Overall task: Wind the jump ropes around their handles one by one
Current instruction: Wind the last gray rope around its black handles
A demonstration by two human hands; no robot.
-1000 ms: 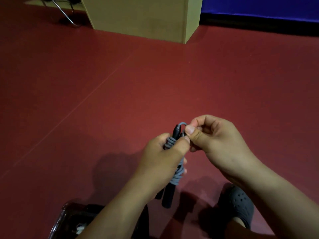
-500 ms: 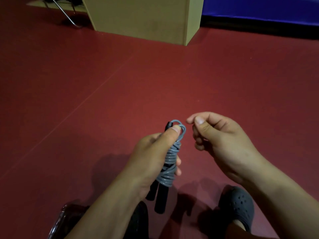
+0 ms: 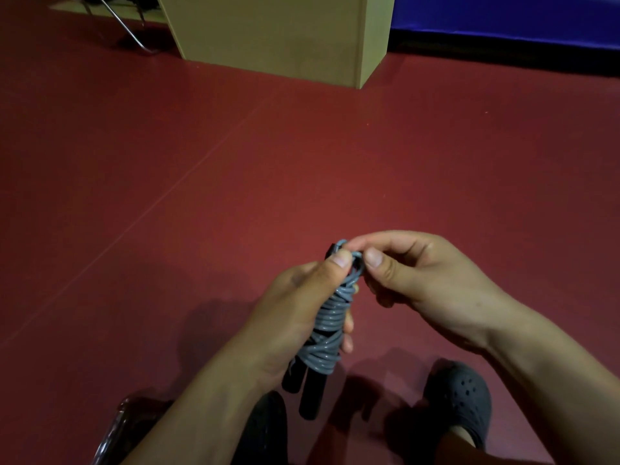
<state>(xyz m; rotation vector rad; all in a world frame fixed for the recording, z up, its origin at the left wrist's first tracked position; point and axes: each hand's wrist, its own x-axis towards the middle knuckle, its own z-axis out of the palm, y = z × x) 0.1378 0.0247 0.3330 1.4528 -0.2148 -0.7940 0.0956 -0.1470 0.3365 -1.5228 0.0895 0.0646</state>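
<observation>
Right hand (image 3: 432, 283) back at the rope (image 3: 330, 325) end (pinching), left hand (image 3: 295, 317) gripping wound handles (image 3: 310, 396)

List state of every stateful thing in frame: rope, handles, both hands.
grey rope: coiled around the two handles, a last loop at the top end.
black handles: side by side, bundled by the coils, lower ends sticking out below.
left hand: grips the wound bundle, thumb pressing the top loop.
right hand: pinches the top loop between thumb and forefinger.
dark shoe: on the red floor, worn.
</observation>
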